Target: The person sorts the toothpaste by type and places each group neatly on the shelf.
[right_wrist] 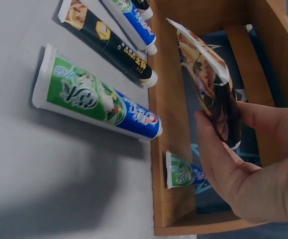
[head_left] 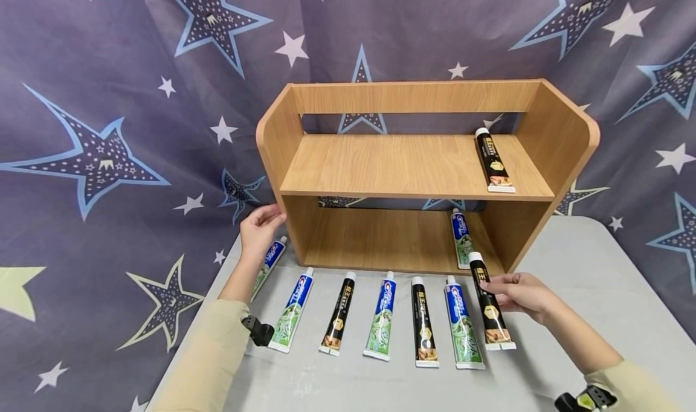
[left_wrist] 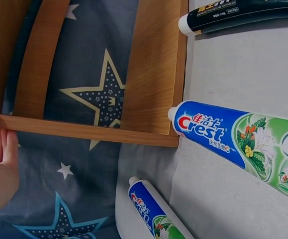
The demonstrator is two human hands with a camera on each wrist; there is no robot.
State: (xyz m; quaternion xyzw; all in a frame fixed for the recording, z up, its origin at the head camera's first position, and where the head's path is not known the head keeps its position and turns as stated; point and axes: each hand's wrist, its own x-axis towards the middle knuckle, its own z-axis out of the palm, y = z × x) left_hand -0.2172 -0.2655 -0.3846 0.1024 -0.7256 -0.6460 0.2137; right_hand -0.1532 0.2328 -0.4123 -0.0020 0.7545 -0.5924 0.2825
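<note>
I see the right hand (head_left: 524,294) pinching a black toothpaste tube (head_left: 492,321) between its thumb and fingers. That tube is up off the desk (head_left: 310,385), with its white cap pointing to the far side and its flat end to the near side. It is just by the near right part of a wooden shelf (head_left: 380,164).

The left hand (head_left: 258,234) touches the left side board of the shelf. I can't tell if its fingers grip the wood or just rest on it.

The shelf has two levels. At the right of the top one lies a second black tube (head_left: 493,161). At the right of the bottom one lies a blue and green Crest tube (head_left: 462,240).

Six more tubes lie on the desk. From left to right I count a Crest partly behind the left arm (head_left: 274,254), a next Crest (head_left: 290,312), a black one (head_left: 338,315), a middle Crest (head_left: 380,321), another black one (head_left: 423,324) and a last Crest (head_left: 463,327). Behind it all hangs a purple cloth (head_left: 136,67) with stars.
</note>
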